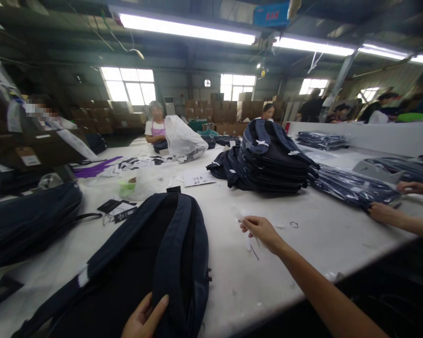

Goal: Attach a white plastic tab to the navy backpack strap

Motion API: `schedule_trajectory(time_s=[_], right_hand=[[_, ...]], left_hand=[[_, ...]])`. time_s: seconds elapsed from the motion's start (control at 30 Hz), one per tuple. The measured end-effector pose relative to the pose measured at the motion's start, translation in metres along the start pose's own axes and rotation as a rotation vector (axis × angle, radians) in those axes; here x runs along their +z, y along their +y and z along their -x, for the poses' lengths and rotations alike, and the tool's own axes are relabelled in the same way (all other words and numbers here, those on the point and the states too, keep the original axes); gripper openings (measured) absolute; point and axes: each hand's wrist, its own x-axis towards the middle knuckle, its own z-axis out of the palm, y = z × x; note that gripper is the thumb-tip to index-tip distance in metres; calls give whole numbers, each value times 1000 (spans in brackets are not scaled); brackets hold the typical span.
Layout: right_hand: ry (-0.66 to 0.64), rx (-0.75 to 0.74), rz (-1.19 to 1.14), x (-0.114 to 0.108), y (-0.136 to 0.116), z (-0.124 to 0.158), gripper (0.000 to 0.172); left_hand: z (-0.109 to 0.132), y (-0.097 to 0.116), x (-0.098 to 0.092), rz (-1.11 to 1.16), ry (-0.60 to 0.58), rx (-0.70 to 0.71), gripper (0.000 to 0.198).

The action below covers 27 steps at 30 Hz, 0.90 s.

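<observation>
A dark navy backpack (141, 263) lies back side up on the white table in front of me, its shoulder straps uppermost. My left hand (146, 317) is closed on the lower part of one shoulder strap (169, 244), thumb on top. A white piece of tape (83, 276) is wrapped on the other strap. Out over the table to the right, my right hand (262, 232) pinches a small whitish strip (238, 213), blurred and partly see-through. Below that hand lies a thin dark string (254, 252) with a white bit at its end.
Stacked backpacks (268, 159) stand at centre right, beside a written paper sign (198, 178). Black hang tags (116, 206) and a green tape roll (127, 187) lie behind my backpack. Another backpack (28, 220) is left. A co-worker's hands (387, 213) touch plastic-wrapped bags (352, 185) at right.
</observation>
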Motion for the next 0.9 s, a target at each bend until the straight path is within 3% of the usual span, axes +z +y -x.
schedule_trajectory(time_s=[0.1,0.2,0.3,0.4,0.57,0.63,0.73,0.9], right_hand=[[-309,48,-227,24,-30,37,34],[-640,99,-241,52,-52,73,28],[-824,105,-183,82,-66,91,26],[-847,51,-195,115,-76,89,26],[-656,-12,-315,158,-80,65,19],[-691,-28,-375,163,-79,58,18],[-846,-23,-396,159,-77,53,19],[-914,28,-408,152,-79,51,20]], left_hand=[[13,9,4,54,-59,-23,52],[26,21,9,86,-94,-32,48],[33,31,13,63,-122,19,45],[35,35,16,37,-144,75,45],[32,23,20,74,-178,139,51],[28,12,18,87,-159,138,51],[23,-2,15,96,-139,143,44],[27,-6,16,34,-127,298,40]])
